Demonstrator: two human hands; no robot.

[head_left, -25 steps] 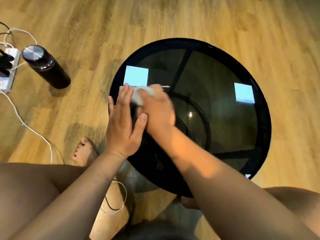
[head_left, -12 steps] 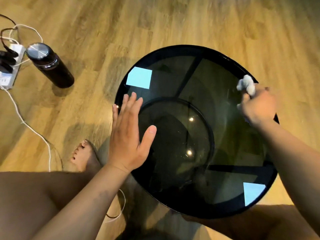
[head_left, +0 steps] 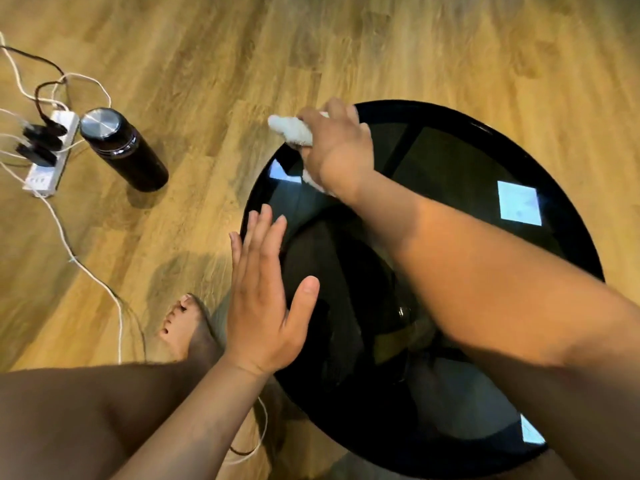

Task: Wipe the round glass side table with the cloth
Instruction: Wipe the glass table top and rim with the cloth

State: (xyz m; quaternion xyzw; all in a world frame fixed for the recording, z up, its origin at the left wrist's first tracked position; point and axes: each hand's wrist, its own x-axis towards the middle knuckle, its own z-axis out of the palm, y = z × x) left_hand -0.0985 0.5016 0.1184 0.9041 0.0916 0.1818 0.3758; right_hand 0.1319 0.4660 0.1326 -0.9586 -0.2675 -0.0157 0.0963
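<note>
Two hands: right hand [head_left: 337,150] grips white cloth [head_left: 291,130]; left hand [head_left: 265,299] flat, fingers spread.
Position: cloth at far-left rim; glass table [head_left: 485,188] extends rightward.

A white cloth [head_left: 291,130] is gripped by the right hand [head_left: 337,150] at the far-left rim of the round glass table [head_left: 467,161]; the left hand [head_left: 265,306] is laid flat—fingers spread—on the near-left edge; a dark bottle [head_left: 123,148] stands on the floor.

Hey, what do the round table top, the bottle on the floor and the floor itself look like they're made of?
Table top: dark tinted glass, glossy; it mirrors bright window squares and shows the frame beneath.
Bottle: dark body with a sheen, brushed silver metal-looking cap; whether the body is steel or plastic is unclear.
Floor: wood-grain planks, satin; wood or laminate.
</note>
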